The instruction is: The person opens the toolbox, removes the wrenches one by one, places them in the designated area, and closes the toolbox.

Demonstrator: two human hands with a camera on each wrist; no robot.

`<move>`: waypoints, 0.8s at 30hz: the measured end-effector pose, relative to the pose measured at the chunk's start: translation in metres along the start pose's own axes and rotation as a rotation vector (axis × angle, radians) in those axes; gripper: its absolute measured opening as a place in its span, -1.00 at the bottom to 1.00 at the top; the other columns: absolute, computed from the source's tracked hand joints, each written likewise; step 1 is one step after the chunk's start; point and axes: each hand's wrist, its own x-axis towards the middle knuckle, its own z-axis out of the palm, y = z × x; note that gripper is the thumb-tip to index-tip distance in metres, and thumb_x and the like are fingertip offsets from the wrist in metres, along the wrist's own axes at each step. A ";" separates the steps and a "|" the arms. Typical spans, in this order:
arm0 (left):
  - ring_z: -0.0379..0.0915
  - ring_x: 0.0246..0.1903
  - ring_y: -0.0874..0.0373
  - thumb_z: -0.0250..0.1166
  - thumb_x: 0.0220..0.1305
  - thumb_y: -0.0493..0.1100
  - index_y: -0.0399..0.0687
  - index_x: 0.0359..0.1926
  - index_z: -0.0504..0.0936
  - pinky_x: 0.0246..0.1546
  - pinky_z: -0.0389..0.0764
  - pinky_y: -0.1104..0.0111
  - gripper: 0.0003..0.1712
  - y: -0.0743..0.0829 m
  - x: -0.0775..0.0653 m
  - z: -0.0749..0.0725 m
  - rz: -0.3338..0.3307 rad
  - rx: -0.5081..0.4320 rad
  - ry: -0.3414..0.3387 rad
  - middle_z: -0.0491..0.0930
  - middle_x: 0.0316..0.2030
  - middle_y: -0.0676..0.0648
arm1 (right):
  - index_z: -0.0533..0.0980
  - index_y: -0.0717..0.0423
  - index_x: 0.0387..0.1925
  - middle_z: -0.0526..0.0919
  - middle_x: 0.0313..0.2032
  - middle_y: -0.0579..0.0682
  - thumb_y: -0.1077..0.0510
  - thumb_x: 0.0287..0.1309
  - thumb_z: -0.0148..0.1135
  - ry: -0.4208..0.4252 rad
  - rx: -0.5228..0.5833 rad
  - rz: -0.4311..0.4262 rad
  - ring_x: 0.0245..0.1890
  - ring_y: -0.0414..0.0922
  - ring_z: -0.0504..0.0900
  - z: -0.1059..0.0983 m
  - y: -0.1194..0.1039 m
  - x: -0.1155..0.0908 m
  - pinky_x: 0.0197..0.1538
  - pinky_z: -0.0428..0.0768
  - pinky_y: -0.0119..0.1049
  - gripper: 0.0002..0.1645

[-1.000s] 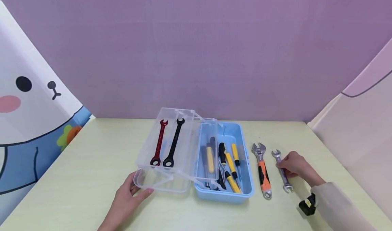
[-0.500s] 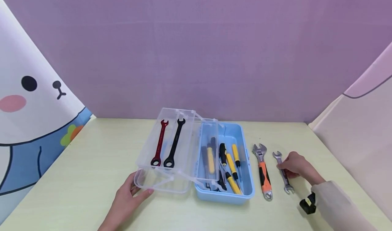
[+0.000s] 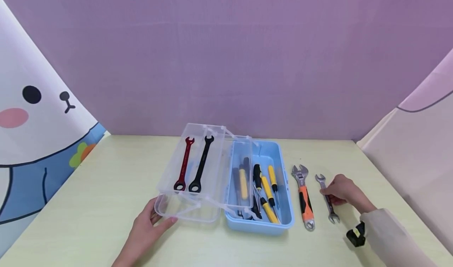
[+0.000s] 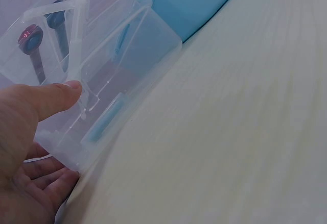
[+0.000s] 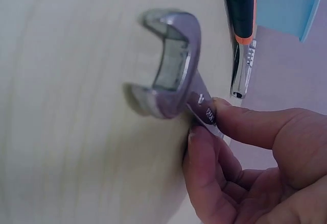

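My left hand [image 3: 145, 227] grips the left corner of a clear plastic lid [image 3: 187, 216], thumb at its near side and fingers around its end. Above that lid, a clear tray [image 3: 168, 180] bears a red wrench [image 3: 184, 162] and a black wrench [image 3: 201, 164]. A blue toolbox [image 3: 260, 229] adjoins it on the right. On the right side of the table, my right hand [image 3: 345, 190] pinches a silver open-end wrench [image 5: 176, 63] by its shank between thumb and fingers. The hand covers the shank's middle in the head view; both jaw ends show.
Several yellow-and-black screwdrivers [image 3: 267, 192] lie inside the blue toolbox, some behind clear plastic. Between the toolbox and the right hand lies an adjustable wrench [image 3: 305, 202] with an orange-and-black handle. A purple backdrop [image 3: 226, 62] rises behind the pale table [image 3: 116, 172].
Both hands keep their holds and places. The head view shifts slightly; the tools and toolbox stay where they are.
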 end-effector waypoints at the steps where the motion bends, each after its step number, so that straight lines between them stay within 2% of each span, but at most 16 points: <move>1: 0.39 0.18 -0.28 0.41 0.11 -0.16 -0.33 0.32 0.20 0.09 0.60 0.21 -0.16 0.000 0.000 0.000 0.000 -0.003 0.001 0.29 0.25 -0.49 | 0.43 0.48 -0.30 0.51 -0.54 0.08 0.19 0.12 0.27 0.001 0.005 -0.004 -0.59 -0.17 0.53 0.000 0.000 0.000 -0.50 0.65 -0.36 -0.64; 10: 0.38 0.18 -0.30 0.41 0.12 -0.17 -0.34 0.32 0.19 0.07 0.61 0.21 -0.16 -0.001 -0.001 0.000 0.000 -0.009 -0.003 0.28 0.25 -0.50 | 0.42 0.48 -0.25 0.52 -0.52 0.07 0.17 0.11 0.27 -0.002 0.005 0.006 -0.57 -0.17 0.53 0.001 0.001 -0.002 -0.49 0.65 -0.37 -0.61; 24: 0.40 0.17 -0.28 0.42 0.11 -0.17 -0.32 0.31 0.21 0.08 0.61 0.22 -0.17 0.001 0.000 0.000 0.007 -0.021 0.001 0.30 0.25 -0.48 | 0.41 0.41 -0.30 0.49 -0.52 0.06 0.14 0.11 0.22 -0.011 -0.016 0.004 -0.55 -0.15 0.51 -0.001 -0.003 -0.004 -0.49 0.66 -0.33 -0.65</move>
